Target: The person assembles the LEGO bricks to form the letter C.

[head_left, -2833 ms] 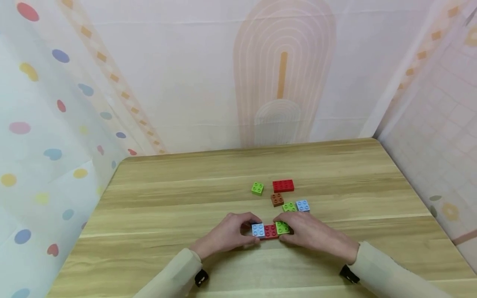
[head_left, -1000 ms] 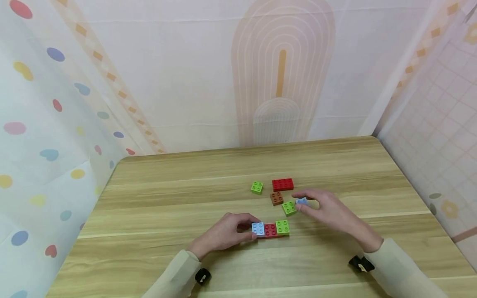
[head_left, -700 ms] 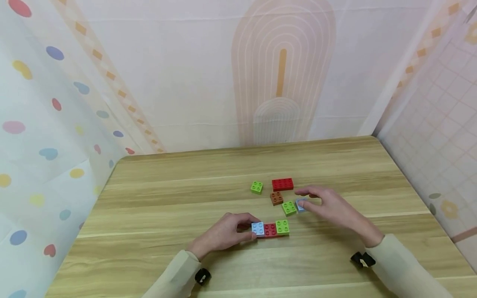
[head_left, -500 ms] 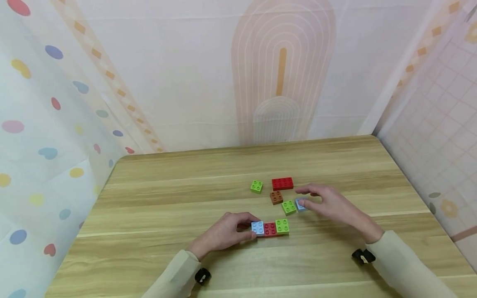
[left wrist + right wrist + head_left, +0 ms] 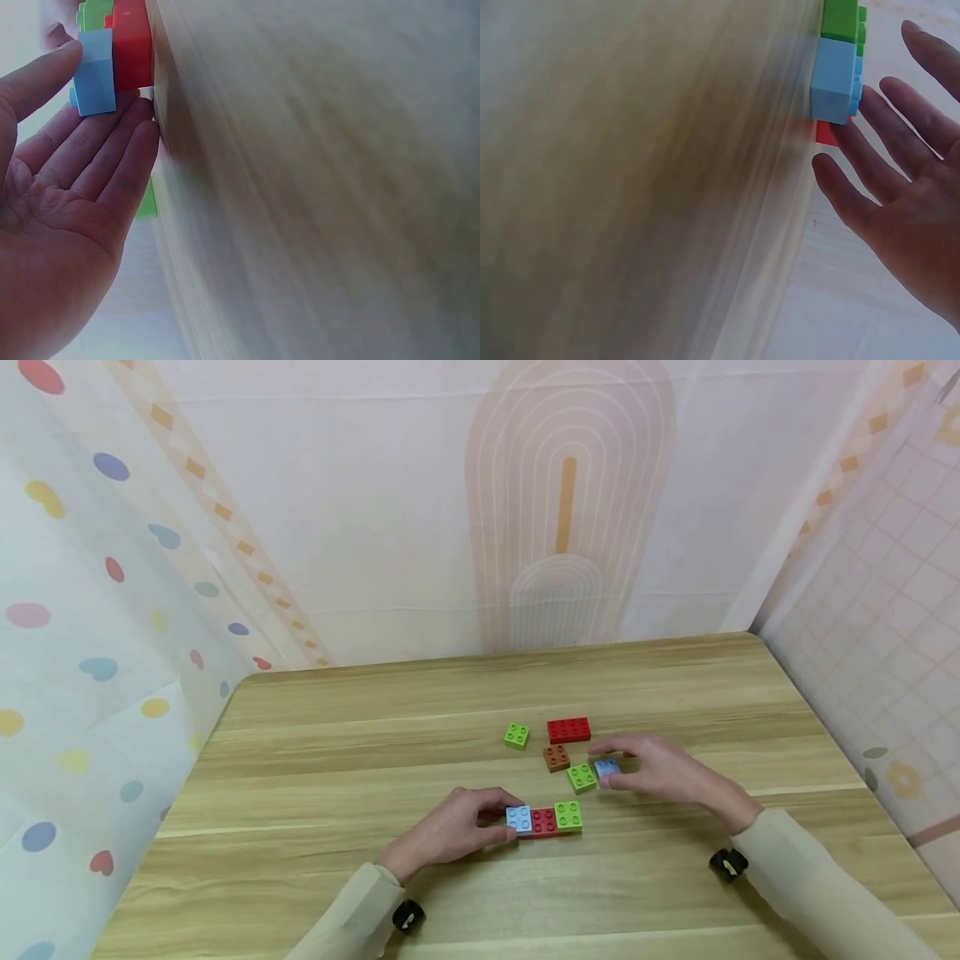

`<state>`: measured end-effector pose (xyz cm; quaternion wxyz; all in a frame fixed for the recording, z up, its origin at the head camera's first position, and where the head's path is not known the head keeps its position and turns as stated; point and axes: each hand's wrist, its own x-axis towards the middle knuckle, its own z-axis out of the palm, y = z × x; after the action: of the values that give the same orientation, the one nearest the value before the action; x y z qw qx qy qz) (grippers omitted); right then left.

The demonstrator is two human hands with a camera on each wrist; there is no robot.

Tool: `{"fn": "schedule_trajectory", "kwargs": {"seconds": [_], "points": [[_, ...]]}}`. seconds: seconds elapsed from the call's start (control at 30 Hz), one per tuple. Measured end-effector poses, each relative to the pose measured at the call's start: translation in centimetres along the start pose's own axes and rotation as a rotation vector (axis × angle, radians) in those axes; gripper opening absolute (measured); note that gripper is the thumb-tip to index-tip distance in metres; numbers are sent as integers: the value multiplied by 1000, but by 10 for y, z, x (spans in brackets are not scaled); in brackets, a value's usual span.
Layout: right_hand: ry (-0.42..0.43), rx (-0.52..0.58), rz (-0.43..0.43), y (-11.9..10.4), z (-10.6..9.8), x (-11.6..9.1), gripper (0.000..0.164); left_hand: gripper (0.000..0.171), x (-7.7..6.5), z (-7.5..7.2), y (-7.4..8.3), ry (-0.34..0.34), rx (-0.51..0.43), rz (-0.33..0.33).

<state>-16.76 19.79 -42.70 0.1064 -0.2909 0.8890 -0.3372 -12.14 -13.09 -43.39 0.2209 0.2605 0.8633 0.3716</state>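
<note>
Right hand [image 5: 660, 768] shifted, since the earliest frame, from the green end of the red base brick [image 5: 543, 821] to the loose blue brick [image 5: 607, 766], which lies beyond the base and to its right. Its fingers are extended and parted around that brick; whether they touch it cannot be told. Left hand [image 5: 450, 831] pinches the mounted blue brick [image 5: 518, 817] between thumb and fingers at the base's left end. Judged by appearance, the loose blue brick should be light, stiff, hard to damage and slightly slippery, best held by opposite flat side walls, below the studs. Materials: smooth, glossy plastic, square-edged, with round studs; the mounted green brick [image 5: 568, 814] caps the base's right end. Beneath the base, the table [image 5: 337, 760] shows streaked wood grain.
</note>
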Motion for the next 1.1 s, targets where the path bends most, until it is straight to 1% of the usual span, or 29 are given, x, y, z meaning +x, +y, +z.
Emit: {"fn": "schedule_trajectory", "kwargs": {"seconds": [0.27, 0.43, 0.67, 0.77, 1.1], "points": [[-68, -31, -5, 4, -2, 2, 49, 33, 1, 1, 0, 0, 1, -6], [-82, -34, 13, 6, -4, 0, 47, 34, 1, 1, 1, -2, 1, -9], [-64, -72, 37, 5, -3, -2, 37, 35, 0, 1, 2, 1, 12, -13], [-49, -71, 44, 5, -3, -3, 35, 36, 0, 1, 2, 1, 10, -12], [9, -40, 61, 2, -5, -10, 36, 41, 0, 1, 0, -11, 11, 0]]}}
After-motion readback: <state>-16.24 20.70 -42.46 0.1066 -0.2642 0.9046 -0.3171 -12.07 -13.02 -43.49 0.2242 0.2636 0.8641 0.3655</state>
